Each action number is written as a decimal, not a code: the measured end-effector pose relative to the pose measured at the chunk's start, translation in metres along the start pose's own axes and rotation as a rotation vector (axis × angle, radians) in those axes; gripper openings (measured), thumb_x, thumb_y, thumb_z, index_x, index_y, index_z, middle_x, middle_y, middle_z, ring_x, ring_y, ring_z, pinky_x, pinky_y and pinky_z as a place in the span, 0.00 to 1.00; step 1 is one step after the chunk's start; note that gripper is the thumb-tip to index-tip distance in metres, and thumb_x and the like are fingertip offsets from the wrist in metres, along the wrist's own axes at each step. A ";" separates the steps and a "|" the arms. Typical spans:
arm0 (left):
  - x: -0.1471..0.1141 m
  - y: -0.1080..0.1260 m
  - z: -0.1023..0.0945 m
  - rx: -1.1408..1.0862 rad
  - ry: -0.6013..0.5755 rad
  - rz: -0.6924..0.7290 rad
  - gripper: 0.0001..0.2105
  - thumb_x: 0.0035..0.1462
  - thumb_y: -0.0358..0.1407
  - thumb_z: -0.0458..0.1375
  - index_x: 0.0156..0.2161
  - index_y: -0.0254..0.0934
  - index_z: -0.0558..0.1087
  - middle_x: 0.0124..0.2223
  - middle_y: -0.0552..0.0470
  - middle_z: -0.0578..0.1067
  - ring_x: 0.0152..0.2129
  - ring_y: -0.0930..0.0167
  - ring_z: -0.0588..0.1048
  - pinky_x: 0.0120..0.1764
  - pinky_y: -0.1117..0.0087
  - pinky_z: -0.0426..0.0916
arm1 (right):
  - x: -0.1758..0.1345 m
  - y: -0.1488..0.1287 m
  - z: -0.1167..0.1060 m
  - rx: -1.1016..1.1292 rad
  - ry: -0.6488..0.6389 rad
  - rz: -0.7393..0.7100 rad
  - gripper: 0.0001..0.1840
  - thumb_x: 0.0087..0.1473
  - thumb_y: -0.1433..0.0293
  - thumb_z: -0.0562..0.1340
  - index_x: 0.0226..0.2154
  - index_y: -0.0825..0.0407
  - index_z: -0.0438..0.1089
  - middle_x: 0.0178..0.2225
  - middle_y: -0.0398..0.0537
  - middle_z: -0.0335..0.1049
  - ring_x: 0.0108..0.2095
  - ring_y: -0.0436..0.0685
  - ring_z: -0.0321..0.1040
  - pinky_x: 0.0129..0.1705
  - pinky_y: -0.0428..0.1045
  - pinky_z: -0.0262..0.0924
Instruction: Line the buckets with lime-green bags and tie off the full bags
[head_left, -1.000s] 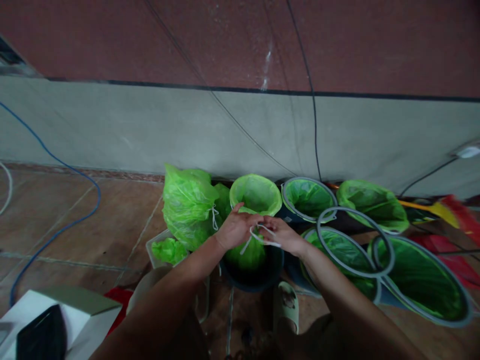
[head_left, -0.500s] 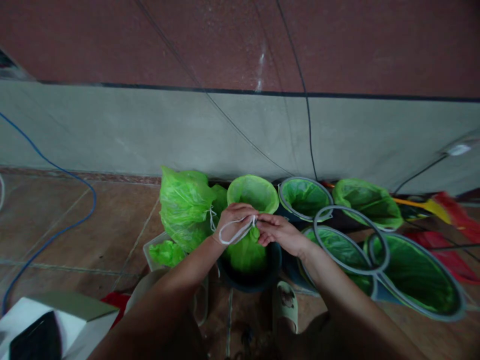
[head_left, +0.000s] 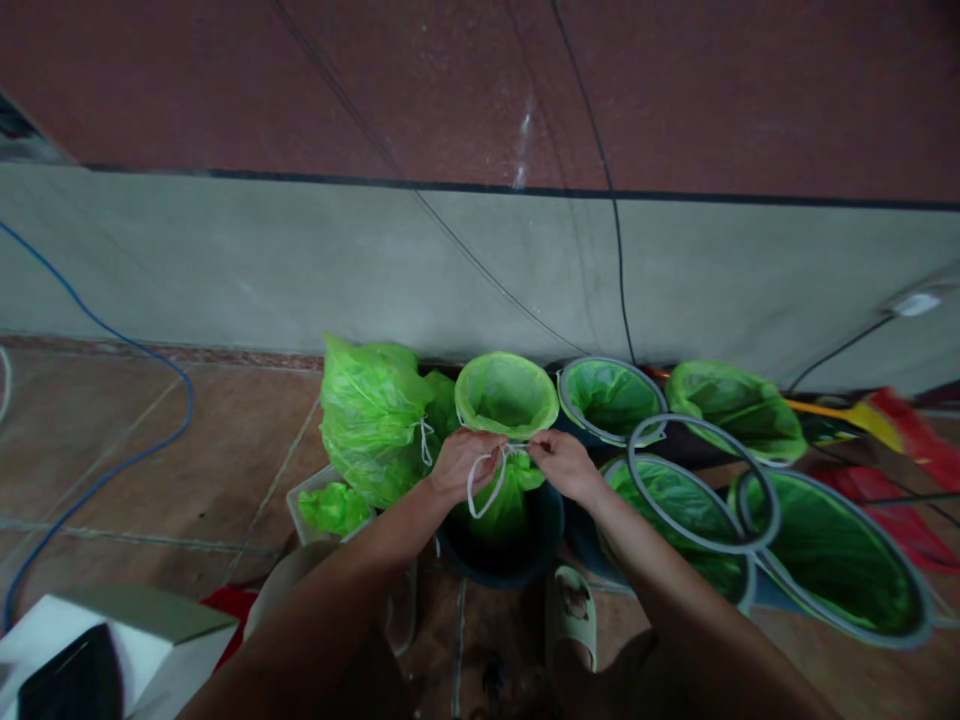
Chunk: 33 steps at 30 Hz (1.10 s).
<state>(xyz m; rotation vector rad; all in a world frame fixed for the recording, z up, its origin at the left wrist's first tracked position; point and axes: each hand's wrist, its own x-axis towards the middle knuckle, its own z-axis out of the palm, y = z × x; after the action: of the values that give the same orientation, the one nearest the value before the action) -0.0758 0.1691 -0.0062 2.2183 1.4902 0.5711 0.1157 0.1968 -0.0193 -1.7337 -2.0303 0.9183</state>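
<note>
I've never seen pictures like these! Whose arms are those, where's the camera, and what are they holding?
There's no robot here, just a person using two bare hands. The camera is worn on their head, looking forward and down, so you see nearly what they'd see. The left hand and right hand are holding a white drawstring at the gathered top of a green bag. That bag sits in a dark bin on the tiled floor. To the left is a tied green bag; behind and to the right are more bins lined with green.
</note>
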 end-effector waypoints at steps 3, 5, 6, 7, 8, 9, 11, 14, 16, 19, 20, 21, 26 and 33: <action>-0.001 -0.005 0.004 0.087 -0.047 -0.109 0.14 0.61 0.34 0.50 0.30 0.38 0.76 0.31 0.48 0.78 0.31 0.67 0.76 0.39 0.69 0.65 | -0.002 0.003 -0.007 -0.352 0.034 0.020 0.13 0.54 0.70 0.54 0.29 0.54 0.75 0.33 0.55 0.75 0.33 0.57 0.70 0.33 0.49 0.55; 0.000 -0.007 0.007 0.099 -0.074 -0.197 0.13 0.59 0.34 0.51 0.28 0.38 0.75 0.31 0.48 0.77 0.31 0.66 0.75 0.37 0.69 0.64 | -0.003 0.005 -0.009 -0.422 0.011 0.061 0.13 0.54 0.70 0.54 0.30 0.54 0.75 0.33 0.57 0.76 0.34 0.59 0.71 0.34 0.50 0.56; 0.001 -0.008 0.008 0.091 -0.082 -0.244 0.12 0.59 0.34 0.52 0.27 0.38 0.75 0.30 0.48 0.77 0.31 0.66 0.75 0.37 0.69 0.64 | -0.003 0.006 -0.009 -0.422 0.004 0.072 0.13 0.53 0.70 0.55 0.30 0.54 0.75 0.33 0.57 0.76 0.35 0.60 0.71 0.34 0.50 0.56; 0.002 -0.008 0.008 0.073 -0.089 -0.292 0.12 0.58 0.34 0.52 0.25 0.38 0.74 0.29 0.48 0.76 0.31 0.66 0.75 0.36 0.69 0.63 | -0.003 0.006 -0.009 -0.398 0.013 0.075 0.12 0.53 0.71 0.56 0.29 0.54 0.75 0.33 0.57 0.76 0.35 0.60 0.71 0.35 0.50 0.56; 0.004 -0.007 0.008 0.041 -0.090 -0.334 0.13 0.57 0.34 0.52 0.24 0.38 0.74 0.27 0.49 0.75 0.29 0.67 0.74 0.34 0.70 0.63 | -0.002 0.005 -0.008 -0.344 0.026 0.072 0.11 0.52 0.71 0.56 0.29 0.54 0.75 0.33 0.57 0.76 0.34 0.59 0.71 0.35 0.50 0.56; 0.005 -0.006 0.007 -0.008 -0.086 -0.362 0.13 0.56 0.33 0.52 0.22 0.38 0.73 0.24 0.50 0.74 0.27 0.68 0.73 0.33 0.70 0.62 | -0.001 0.004 -0.008 -0.244 0.038 0.065 0.11 0.51 0.71 0.56 0.28 0.54 0.74 0.32 0.55 0.76 0.34 0.59 0.71 0.35 0.50 0.56; 0.008 -0.005 0.006 -0.145 -0.065 -0.377 0.14 0.54 0.32 0.52 0.19 0.38 0.70 0.19 0.53 0.68 0.22 0.70 0.70 0.29 0.72 0.60 | 0.000 0.001 -0.007 0.091 0.049 0.067 0.09 0.49 0.70 0.57 0.27 0.53 0.73 0.29 0.50 0.74 0.31 0.55 0.69 0.34 0.48 0.57; 0.009 -0.003 0.007 -0.392 -0.019 -0.348 0.13 0.50 0.30 0.53 0.15 0.38 0.66 0.15 0.56 0.63 0.17 0.74 0.65 0.25 0.73 0.56 | 0.000 -0.007 -0.007 0.652 0.016 0.171 0.08 0.45 0.66 0.60 0.27 0.53 0.72 0.25 0.44 0.71 0.27 0.50 0.66 0.29 0.45 0.57; 0.009 -0.001 0.012 -0.563 0.010 -0.374 0.12 0.47 0.31 0.55 0.15 0.37 0.66 0.15 0.57 0.63 0.15 0.75 0.63 0.24 0.73 0.55 | -0.003 -0.012 -0.007 0.855 -0.060 0.219 0.08 0.42 0.65 0.63 0.26 0.53 0.70 0.22 0.41 0.68 0.21 0.47 0.60 0.23 0.43 0.51; 0.009 0.001 0.019 -0.866 0.056 -0.460 0.08 0.46 0.34 0.57 0.18 0.36 0.69 0.14 0.59 0.63 0.14 0.76 0.63 0.22 0.74 0.56 | -0.007 -0.016 -0.008 0.954 -0.177 0.186 0.08 0.41 0.65 0.63 0.24 0.53 0.67 0.16 0.36 0.61 0.15 0.44 0.49 0.18 0.43 0.40; 0.009 0.002 0.020 -0.956 0.075 -0.486 0.08 0.45 0.35 0.58 0.19 0.35 0.70 0.14 0.59 0.63 0.13 0.77 0.63 0.22 0.74 0.56 | -0.008 -0.016 -0.009 0.963 -0.196 0.173 0.08 0.41 0.65 0.63 0.24 0.52 0.67 0.15 0.34 0.58 0.14 0.43 0.47 0.17 0.43 0.38; 0.009 0.003 0.021 -1.029 0.096 -0.507 0.08 0.44 0.35 0.59 0.19 0.35 0.70 0.14 0.60 0.62 0.12 0.77 0.63 0.21 0.74 0.57 | -0.008 -0.016 -0.010 0.962 -0.205 0.168 0.08 0.41 0.65 0.63 0.24 0.52 0.67 0.14 0.33 0.56 0.14 0.43 0.45 0.17 0.44 0.37; 0.008 0.005 0.015 -1.227 0.136 -0.571 0.10 0.43 0.37 0.60 0.18 0.34 0.67 0.18 0.57 0.69 0.11 0.80 0.62 0.18 0.75 0.54 | -0.008 -0.015 -0.014 0.884 -0.182 0.209 0.08 0.39 0.65 0.62 0.22 0.52 0.66 0.15 0.34 0.57 0.16 0.44 0.46 0.18 0.44 0.38; 0.009 0.004 0.012 -1.349 0.002 -0.511 0.10 0.43 0.38 0.66 0.26 0.33 0.74 0.24 0.56 0.73 0.19 0.78 0.69 0.27 0.73 0.63 | -0.009 -0.017 -0.016 0.815 -0.158 0.145 0.11 0.38 0.62 0.64 0.23 0.52 0.68 0.24 0.42 0.69 0.27 0.51 0.65 0.31 0.47 0.58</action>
<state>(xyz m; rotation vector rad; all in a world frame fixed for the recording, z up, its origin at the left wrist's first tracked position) -0.0631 0.1744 -0.0126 0.7748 1.0296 0.9760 0.1142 0.1914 0.0048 -1.3643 -1.2966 1.6707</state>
